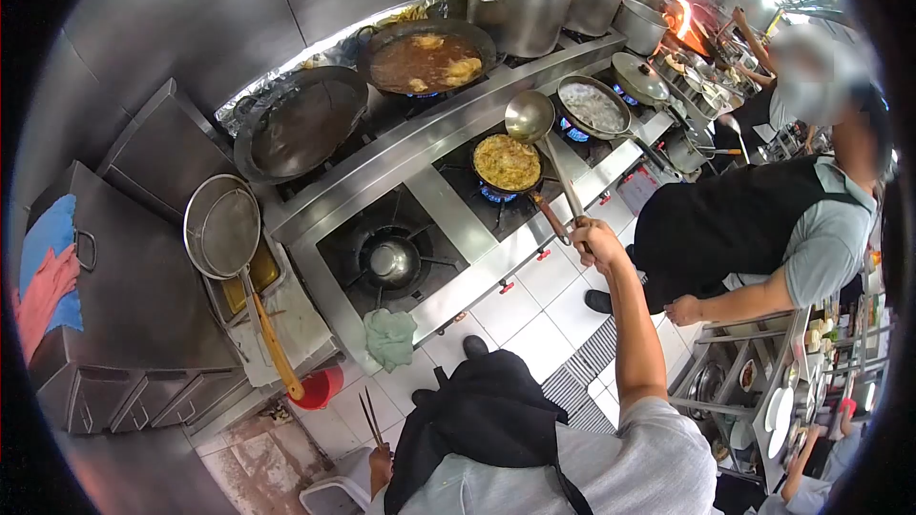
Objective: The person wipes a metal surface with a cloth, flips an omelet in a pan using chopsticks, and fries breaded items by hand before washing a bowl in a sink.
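Observation:
My right hand (596, 243) is closed around the long handle of a metal ladle (530, 116). The ladle's bowl hangs over the far right rim of a small frying pan (551, 217), whose wooden handle ends close to my fingers. In this pan lies a round, golden omelette (506, 163), with blue flame burning underneath. Low in the view, my left hand (382, 465) grips a pair of long, thin chopsticks (370, 416), their tips apart and pointing away from the stove. My apron and sleeve partly hide that hand.
Two woks, one with brown liquid (429, 62), and tall pots (520, 5) line the back. A pan of bubbling white liquid (592, 107) heats at right. A strainer (222, 227) rests at left. A co-worker (744, 219) stands right; flames (682, 14) rise behind.

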The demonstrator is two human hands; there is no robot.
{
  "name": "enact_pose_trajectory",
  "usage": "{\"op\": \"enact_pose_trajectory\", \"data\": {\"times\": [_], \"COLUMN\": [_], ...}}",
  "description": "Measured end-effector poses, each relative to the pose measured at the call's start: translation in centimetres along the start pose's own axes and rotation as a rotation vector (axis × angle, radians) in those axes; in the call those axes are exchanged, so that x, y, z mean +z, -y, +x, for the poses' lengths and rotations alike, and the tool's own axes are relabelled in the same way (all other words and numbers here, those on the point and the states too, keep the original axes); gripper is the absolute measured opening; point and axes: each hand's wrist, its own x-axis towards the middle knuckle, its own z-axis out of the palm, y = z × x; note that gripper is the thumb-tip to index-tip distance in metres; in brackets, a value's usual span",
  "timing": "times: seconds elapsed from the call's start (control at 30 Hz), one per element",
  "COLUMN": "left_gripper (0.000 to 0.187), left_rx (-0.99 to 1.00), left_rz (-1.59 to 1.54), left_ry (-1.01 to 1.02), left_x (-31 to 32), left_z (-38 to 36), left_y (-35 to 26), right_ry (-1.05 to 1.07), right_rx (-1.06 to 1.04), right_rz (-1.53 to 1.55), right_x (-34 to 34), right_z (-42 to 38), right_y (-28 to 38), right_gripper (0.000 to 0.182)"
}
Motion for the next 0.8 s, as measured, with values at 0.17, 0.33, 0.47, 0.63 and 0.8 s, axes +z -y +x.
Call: {"op": "enact_pose_trajectory", "data": {"times": [0.17, 0.33, 0.47, 0.63, 0.8], "left_gripper": [0.031, 0.030, 0.028, 0.025, 0.024], "left_rx": [0.279, 0.843, 0.478, -0.068, -0.181], "left_rz": [0.062, 1.072, 0.799, -0.028, -0.208], "left_ry": [-0.095, -0.219, -0.156, -0.060, -0.050], "left_x": [0.2, -0.5, -0.7, -0.9, -0.5], "left_z": [5.5, 4.9, 5.7, 2.9, -1.2], "left_y": [6.7, 6.7, 7.7, 3.9, -2.1], "right_ry": [-0.077, -0.101, -0.123, -0.091, -0.114], "right_rx": [0.009, 0.009, -0.004, 0.028, 0.034], "right_rz": [-0.030, -0.081, -0.047, 0.029, 0.035], "right_x": [-0.3, -0.5, -0.2, -1.1, -0.8], "right_z": [1.4, 2.0, 2.0, 0.0, -5.4], "right_y": [0.7, -0.1, -0.9, -1.5, -0.9], "right_gripper": [0.009, 0.011, 0.010, 0.012, 0.013]}}
